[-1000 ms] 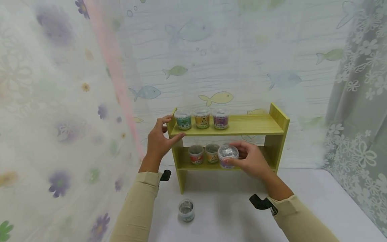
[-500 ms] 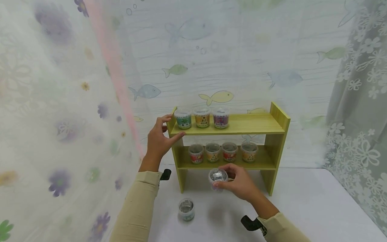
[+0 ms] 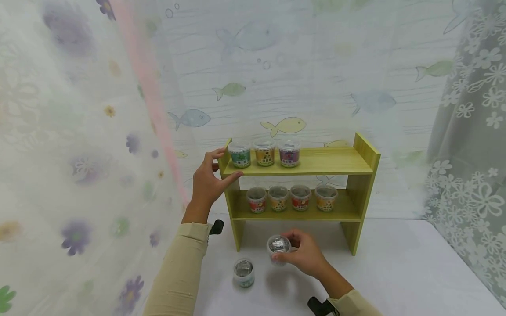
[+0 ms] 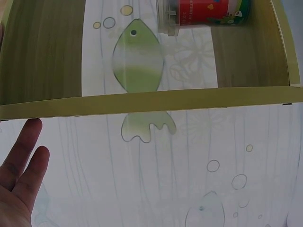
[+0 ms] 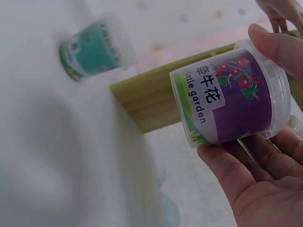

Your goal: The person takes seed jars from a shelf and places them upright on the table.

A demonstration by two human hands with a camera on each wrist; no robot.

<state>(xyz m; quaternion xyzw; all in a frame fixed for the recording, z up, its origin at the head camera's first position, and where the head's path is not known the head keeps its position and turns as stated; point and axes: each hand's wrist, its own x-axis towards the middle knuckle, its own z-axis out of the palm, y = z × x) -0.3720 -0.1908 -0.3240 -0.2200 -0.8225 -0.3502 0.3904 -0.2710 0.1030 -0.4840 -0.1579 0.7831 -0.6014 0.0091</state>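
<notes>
My right hand [image 3: 303, 254] holds a small lidded plastic cup [image 3: 279, 245] above the table, in front of the shelf. In the right wrist view the cup's purple "little garden" label [image 5: 236, 101] shows, with thumb and fingers on opposite sides of it. At the upper left end of the yellow-green two-tier shelf [image 3: 332, 163], my left hand [image 3: 209, 182] grips the side panel, its thumb along the top board's front edge. Two of its fingertips [image 4: 34, 126] meet the panel's edge in the left wrist view. A teal-labelled cup [image 3: 243, 274] stands on the table, left of the held one.
Three cups, labelled teal [image 3: 239, 156], yellow [image 3: 264, 154] and purple [image 3: 289, 156], line the top board's left part. Several red- and yellow-labelled cups [image 3: 300, 199] stand on the lower board. Beneath the shelf spreads a white table [image 3: 395, 263], with patterned curtains [image 3: 316, 66] behind.
My right hand has carried the purple-labelled cup from before the lower board down and left, near the teal cup. The lower board's right-hand cups came into view. My left hand stays put.
</notes>
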